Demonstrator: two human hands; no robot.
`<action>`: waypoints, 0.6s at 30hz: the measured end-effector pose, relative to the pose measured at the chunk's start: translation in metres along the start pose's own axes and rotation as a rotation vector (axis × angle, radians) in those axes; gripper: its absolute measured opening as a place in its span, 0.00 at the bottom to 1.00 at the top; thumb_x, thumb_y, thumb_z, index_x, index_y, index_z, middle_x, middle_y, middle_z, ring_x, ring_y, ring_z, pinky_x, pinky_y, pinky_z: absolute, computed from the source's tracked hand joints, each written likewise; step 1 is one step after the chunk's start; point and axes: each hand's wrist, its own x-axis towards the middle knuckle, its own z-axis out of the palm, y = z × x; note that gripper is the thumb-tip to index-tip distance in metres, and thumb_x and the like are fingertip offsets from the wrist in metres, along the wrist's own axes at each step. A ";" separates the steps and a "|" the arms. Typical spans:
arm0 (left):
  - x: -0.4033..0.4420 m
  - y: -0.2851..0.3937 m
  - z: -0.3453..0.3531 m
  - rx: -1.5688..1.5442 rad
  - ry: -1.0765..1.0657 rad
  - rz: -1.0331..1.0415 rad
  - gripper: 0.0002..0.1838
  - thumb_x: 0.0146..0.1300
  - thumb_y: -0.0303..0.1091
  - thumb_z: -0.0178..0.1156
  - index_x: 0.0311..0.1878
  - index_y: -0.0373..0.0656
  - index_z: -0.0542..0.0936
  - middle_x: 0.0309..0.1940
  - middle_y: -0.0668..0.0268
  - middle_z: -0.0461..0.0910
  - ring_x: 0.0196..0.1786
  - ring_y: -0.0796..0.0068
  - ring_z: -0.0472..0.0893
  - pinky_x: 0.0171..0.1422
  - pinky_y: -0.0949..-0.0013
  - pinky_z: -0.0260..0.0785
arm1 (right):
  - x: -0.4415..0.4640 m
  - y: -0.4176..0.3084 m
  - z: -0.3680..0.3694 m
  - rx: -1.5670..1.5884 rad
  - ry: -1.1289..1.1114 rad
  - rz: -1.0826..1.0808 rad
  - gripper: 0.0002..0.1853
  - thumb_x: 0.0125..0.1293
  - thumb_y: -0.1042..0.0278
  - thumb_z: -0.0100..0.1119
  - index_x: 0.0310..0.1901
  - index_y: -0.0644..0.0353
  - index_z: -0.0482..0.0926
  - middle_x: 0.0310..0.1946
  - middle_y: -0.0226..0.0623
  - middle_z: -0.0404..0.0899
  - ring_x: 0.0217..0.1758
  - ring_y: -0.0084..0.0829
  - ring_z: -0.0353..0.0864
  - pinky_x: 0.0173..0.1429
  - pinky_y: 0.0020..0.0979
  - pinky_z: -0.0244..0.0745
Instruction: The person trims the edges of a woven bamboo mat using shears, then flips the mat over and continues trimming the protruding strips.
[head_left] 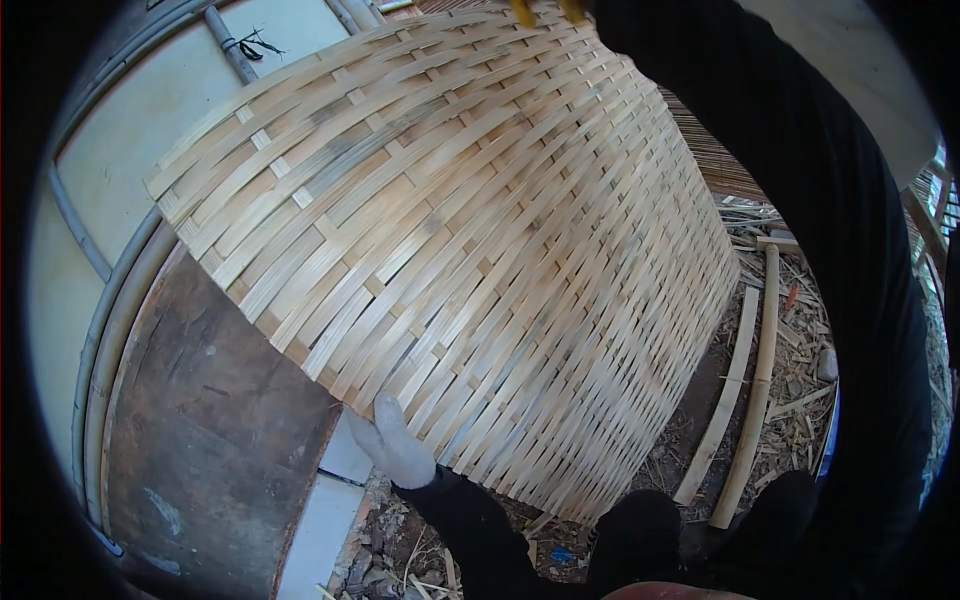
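Note:
A large woven bamboo mat point(470, 240) of pale, flat strips fills the middle of the head view, raised and tilted. My left hand point(400, 445), in a pale glove, grips its lower edge, with part of the hand against the weave. Along the right side my dark-sleeved right arm curves up to the mat's far edge. Only yellowish fingertips of my right hand point(548, 10) show there, closed over that edge at the top of the view; the rest is out of sight.
A brown board point(220, 410) lies at left beside pale wall panels point(130, 160) framed with poles. To the right, two long bamboo pieces point(755, 400) rest on ground strewn with shavings point(800, 350). My dark-clothed knees point(640, 535) are at the bottom. White tiles point(320, 535) border the board.

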 end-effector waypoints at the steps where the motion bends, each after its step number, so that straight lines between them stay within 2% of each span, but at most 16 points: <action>1: 0.000 0.000 0.000 -0.004 -0.005 0.003 0.35 0.72 0.33 0.52 0.78 0.27 0.58 0.71 0.45 0.68 0.70 0.58 0.72 0.76 0.60 0.61 | -0.015 0.017 -0.004 0.086 -0.049 0.068 0.16 0.72 0.54 0.61 0.32 0.56 0.78 0.23 0.32 0.76 0.24 0.28 0.76 0.30 0.32 0.72; 2: 0.000 0.000 0.000 -0.007 -0.009 0.006 0.35 0.72 0.33 0.51 0.78 0.27 0.58 0.71 0.45 0.68 0.70 0.58 0.72 0.76 0.60 0.61 | -0.033 0.038 -0.011 0.123 -0.117 0.127 0.16 0.73 0.52 0.62 0.34 0.57 0.78 0.24 0.31 0.76 0.24 0.28 0.75 0.32 0.33 0.73; 3: 0.000 0.000 0.000 -0.024 -0.023 0.018 0.35 0.72 0.33 0.51 0.78 0.26 0.58 0.72 0.45 0.68 0.70 0.57 0.72 0.76 0.60 0.61 | -0.067 0.034 -0.012 0.027 -0.137 0.239 0.16 0.72 0.52 0.64 0.34 0.56 0.78 0.24 0.32 0.76 0.27 0.29 0.76 0.36 0.35 0.77; 4: 0.001 -0.001 0.000 -0.037 -0.042 0.032 0.35 0.72 0.33 0.51 0.78 0.26 0.58 0.72 0.45 0.68 0.70 0.57 0.71 0.76 0.60 0.61 | -0.087 0.064 -0.024 -0.343 -0.212 0.139 0.21 0.65 0.44 0.67 0.38 0.57 0.84 0.25 0.32 0.81 0.28 0.28 0.80 0.38 0.35 0.77; 5: 0.002 -0.001 -0.001 -0.026 -0.024 0.025 0.35 0.71 0.33 0.51 0.78 0.26 0.58 0.72 0.44 0.67 0.71 0.57 0.71 0.76 0.60 0.61 | -0.123 0.064 -0.017 -0.190 -0.136 0.374 0.20 0.67 0.44 0.67 0.34 0.55 0.81 0.22 0.25 0.74 0.25 0.20 0.73 0.34 0.30 0.72; 7: 0.002 -0.002 0.001 -0.010 0.017 0.008 0.36 0.71 0.33 0.51 0.78 0.26 0.57 0.73 0.44 0.66 0.71 0.56 0.70 0.77 0.60 0.61 | -0.183 0.105 -0.037 -0.281 -0.299 0.584 0.19 0.70 0.49 0.65 0.44 0.60 0.83 0.27 0.26 0.78 0.30 0.20 0.76 0.38 0.28 0.74; 8: 0.002 -0.001 0.001 -0.011 0.009 0.018 0.36 0.71 0.33 0.51 0.79 0.26 0.57 0.73 0.43 0.66 0.72 0.55 0.70 0.77 0.60 0.60 | -0.220 0.100 -0.040 -0.337 -0.351 0.722 0.20 0.69 0.52 0.65 0.49 0.62 0.83 0.30 0.28 0.79 0.32 0.21 0.78 0.40 0.26 0.76; 10: 0.001 0.001 0.003 -0.017 0.002 0.033 0.37 0.72 0.34 0.52 0.79 0.26 0.56 0.74 0.42 0.64 0.73 0.55 0.69 0.77 0.60 0.60 | -0.303 0.136 -0.055 -0.017 -0.353 0.922 0.23 0.65 0.59 0.68 0.59 0.59 0.82 0.33 0.32 0.82 0.36 0.23 0.82 0.43 0.28 0.79; 11: 0.000 0.003 0.004 -0.020 0.009 0.044 0.37 0.72 0.35 0.52 0.79 0.26 0.56 0.74 0.42 0.64 0.73 0.54 0.69 0.77 0.59 0.60 | -0.352 0.168 -0.061 0.206 -0.264 1.134 0.26 0.64 0.61 0.67 0.64 0.56 0.79 0.34 0.33 0.83 0.36 0.25 0.84 0.44 0.30 0.80; 12: -0.001 0.005 0.006 -0.022 0.016 0.054 0.37 0.72 0.36 0.53 0.79 0.26 0.56 0.75 0.42 0.63 0.73 0.54 0.69 0.77 0.59 0.60 | -0.397 0.219 -0.072 -0.315 -0.544 1.205 0.29 0.65 0.62 0.66 0.67 0.57 0.76 0.37 0.37 0.86 0.35 0.32 0.87 0.42 0.35 0.83; 14: -0.004 0.006 0.007 -0.006 0.038 0.055 0.38 0.73 0.38 0.54 0.79 0.26 0.56 0.75 0.41 0.63 0.74 0.53 0.68 0.78 0.59 0.60 | -0.492 0.257 -0.092 -1.236 -0.995 1.159 0.29 0.61 0.56 0.64 0.62 0.60 0.79 0.44 0.50 0.88 0.42 0.51 0.89 0.45 0.45 0.84; 15: -0.004 0.005 0.008 0.007 0.053 0.053 0.38 0.73 0.39 0.54 0.79 0.26 0.56 0.75 0.41 0.63 0.74 0.53 0.68 0.78 0.59 0.60 | -0.540 0.273 -0.104 -0.976 0.004 1.362 0.23 0.59 0.55 0.65 0.53 0.59 0.82 0.42 0.49 0.88 0.45 0.52 0.89 0.47 0.47 0.84; 18: -0.005 0.006 0.015 0.073 0.102 0.084 0.39 0.73 0.41 0.55 0.79 0.26 0.56 0.74 0.40 0.63 0.73 0.53 0.69 0.77 0.59 0.61 | -0.619 0.272 -0.109 -0.900 -0.313 1.224 0.20 0.58 0.55 0.66 0.47 0.61 0.82 0.39 0.51 0.88 0.44 0.51 0.89 0.48 0.49 0.84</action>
